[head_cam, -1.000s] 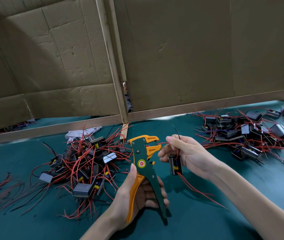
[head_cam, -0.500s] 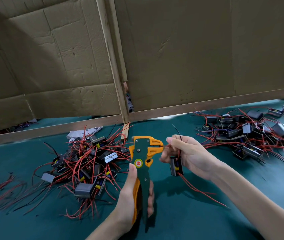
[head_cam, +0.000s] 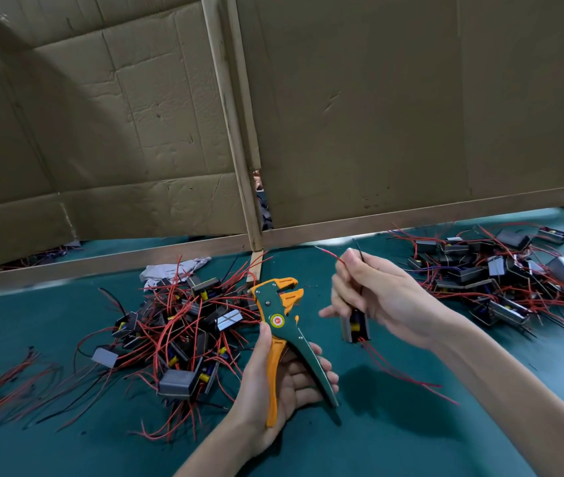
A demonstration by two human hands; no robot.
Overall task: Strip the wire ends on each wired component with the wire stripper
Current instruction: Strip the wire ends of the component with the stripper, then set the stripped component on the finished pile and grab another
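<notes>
Flanking the hands: a tangled left pile [head_cam: 177, 339] of grey-cased parts with red and black leads, and a right pile [head_cam: 500, 270] of the same kind, both on the teal table [head_cam: 394, 435].
Far left: loose red wires [head_cam: 2, 383] lie apart from the left pile.
Behind the left pile: a white cloth [head_cam: 167, 270], partly under the leads.
Backdrop: a cardboard wall [head_cam: 394, 115] on a wooden frame. Its upright wooden post [head_cam: 236, 149] meets the table just behind the work.
Closest clutter: red leads from the left pile reach to just beside the tool's head.
Tool: the wire stripper [head_cam: 282, 325], green and orange, is held above the table in front of the person, head up and leaning slightly left, jaws parted, handles spread.
Tool grip: the left hand [head_cam: 273, 383] lies palm up, grasping the stripper, with the thumb along the orange handle and the fingers curled under the green one.
Workpiece: the wired component [head_cam: 354, 327] hangs under the other hand, right of the stripper and apart from it. Long red leads trail down to the right.
Lead grip: the right hand [head_cam: 377, 297] is raised beside the stripper's head, fingers clenched on the component's leads.
Lead ends: a red wire end [head_cam: 330, 253] and a black wire end [head_cam: 359, 251] stick up past the fingers.
Blur: one lower finger is too blurred to read.
</notes>
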